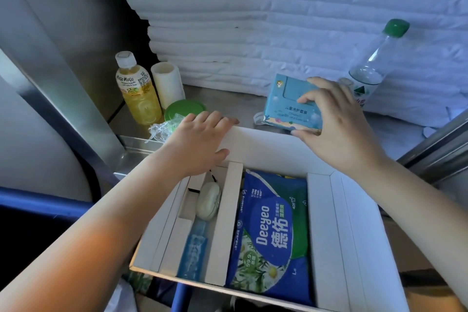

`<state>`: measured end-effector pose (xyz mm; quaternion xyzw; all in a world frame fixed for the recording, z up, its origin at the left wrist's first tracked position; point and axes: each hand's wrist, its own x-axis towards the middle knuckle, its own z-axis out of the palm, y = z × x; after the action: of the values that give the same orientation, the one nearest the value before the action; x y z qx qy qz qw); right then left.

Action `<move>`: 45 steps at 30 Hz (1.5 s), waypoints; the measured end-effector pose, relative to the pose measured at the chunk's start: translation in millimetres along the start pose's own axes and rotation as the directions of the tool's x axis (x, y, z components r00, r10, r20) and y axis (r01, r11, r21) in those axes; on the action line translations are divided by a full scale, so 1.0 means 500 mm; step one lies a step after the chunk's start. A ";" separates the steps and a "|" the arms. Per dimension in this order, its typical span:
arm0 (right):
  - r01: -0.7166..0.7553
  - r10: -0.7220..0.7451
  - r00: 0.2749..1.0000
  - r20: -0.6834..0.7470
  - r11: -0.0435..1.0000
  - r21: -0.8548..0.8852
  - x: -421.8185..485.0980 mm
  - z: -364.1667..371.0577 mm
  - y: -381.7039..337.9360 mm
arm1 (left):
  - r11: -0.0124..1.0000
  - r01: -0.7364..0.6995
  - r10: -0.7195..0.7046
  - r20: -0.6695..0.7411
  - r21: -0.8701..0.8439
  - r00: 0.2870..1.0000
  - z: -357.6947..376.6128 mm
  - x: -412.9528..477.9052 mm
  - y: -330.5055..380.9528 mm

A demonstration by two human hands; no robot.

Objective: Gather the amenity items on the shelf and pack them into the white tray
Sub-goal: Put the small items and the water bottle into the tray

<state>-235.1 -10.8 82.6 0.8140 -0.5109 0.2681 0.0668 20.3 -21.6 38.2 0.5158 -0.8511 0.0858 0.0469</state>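
The white tray (326, 215) with dividers juts out below the shelf's front edge. My left hand (200, 142) grips its far rim at the left. Above the far rim, my right hand (336, 119) holds a light-blue amenity box (286, 104) by its right end, tilted. In the tray's middle compartment lies a blue Deeyeo wipes pack (268, 233). The left compartment holds a pale green oval case (209, 200) and a small blue packet (195, 248). The right compartment shows nothing inside.
On the metal shelf (228, 104) stand a yellow Mogo Mogo juice bottle (136, 88), a cream cylinder (167, 83), a green lid (183, 109) with crumpled clear plastic (162, 129), and a clear green-capped bottle (372, 66) at right. Stacked white towels (253, 20) fill the back.
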 end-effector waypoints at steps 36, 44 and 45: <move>0.242 -0.111 0.673 0.731 0.967 -0.076 -0.095 0.015 -0.008 | 0.970 -0.225 0.229 -0.033 0.092 0.973 -0.068 -0.029 0.081; 0.245 -0.094 0.664 0.742 0.965 -0.097 -0.097 0.018 -0.016 | 0.871 -0.450 0.491 0.365 -0.197 0.791 0.028 -0.063 0.145; 0.249 -0.093 0.665 0.741 0.963 -0.103 -0.096 0.020 -0.017 | 0.876 -0.445 0.482 0.376 -0.188 0.791 0.040 -0.066 0.142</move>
<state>-240.1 27.8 51.1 0.8867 -0.4398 -0.1373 -0.0380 -27.4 35.4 6.3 0.2950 -0.9447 -0.0540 -0.1327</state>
